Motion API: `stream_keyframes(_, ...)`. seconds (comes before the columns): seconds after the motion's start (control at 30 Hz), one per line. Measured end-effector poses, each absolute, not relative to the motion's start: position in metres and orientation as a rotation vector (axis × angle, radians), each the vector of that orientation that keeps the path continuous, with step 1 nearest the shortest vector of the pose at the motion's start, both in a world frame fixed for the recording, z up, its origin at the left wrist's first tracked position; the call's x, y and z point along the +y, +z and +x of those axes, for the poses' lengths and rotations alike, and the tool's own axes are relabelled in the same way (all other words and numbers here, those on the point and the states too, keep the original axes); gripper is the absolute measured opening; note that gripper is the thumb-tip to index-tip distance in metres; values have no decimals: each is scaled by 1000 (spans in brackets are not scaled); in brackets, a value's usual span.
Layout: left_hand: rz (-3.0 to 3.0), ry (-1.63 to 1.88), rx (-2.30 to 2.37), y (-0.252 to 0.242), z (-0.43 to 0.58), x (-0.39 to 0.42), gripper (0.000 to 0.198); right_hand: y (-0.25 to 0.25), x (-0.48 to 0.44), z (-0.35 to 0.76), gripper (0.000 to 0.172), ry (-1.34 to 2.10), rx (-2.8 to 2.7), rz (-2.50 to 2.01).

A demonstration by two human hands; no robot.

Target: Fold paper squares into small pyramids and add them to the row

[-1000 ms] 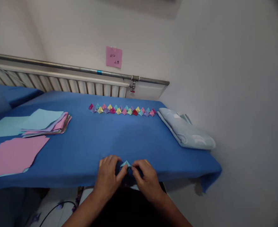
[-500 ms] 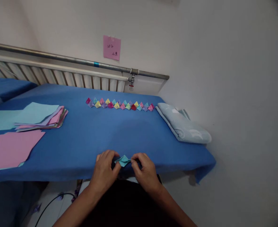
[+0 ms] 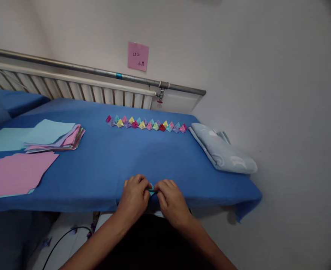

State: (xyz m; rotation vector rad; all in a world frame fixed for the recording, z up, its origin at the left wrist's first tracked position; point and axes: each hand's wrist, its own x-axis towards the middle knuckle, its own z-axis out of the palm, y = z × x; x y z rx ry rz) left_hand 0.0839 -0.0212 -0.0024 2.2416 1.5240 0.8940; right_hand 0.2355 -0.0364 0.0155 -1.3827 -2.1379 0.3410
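A small folded piece of turquoise paper is pinched between my two hands at the near edge of the blue-covered table. My left hand grips its left side, fingers curled closed. On its other side, my right hand pinches the right end between thumb and fingers. Most of the paper is hidden behind the fingers, so its exact shape cannot be made out. Farther back on the cloth lies a zigzag row of small folded paper pieces in several colours.
At left, a stack of coloured paper sheets lies behind pink sheets. A folded light-blue blanket rests at the right end. Along the wall run a radiator and a pipe, with a pink note above.
My left hand has moved right, closer to my right hand, and now covers more of the turquoise paper. The whole view has shifted slightly.
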Motion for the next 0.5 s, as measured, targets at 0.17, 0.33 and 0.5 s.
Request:
stream_keyframes(0.17,2300,795,1517,1,84,-20,23,17,-37,236,21,235,-2165,-1411)
stream_keyframes(0.33,2262,714,1491,4,82,-19,22,19,-39,238,19,234,-2153,-1434)
stream_keyframes(0.5,2248,725,1481,4,80,-19,19,19,-40,237,17,230,-2153,-1398)
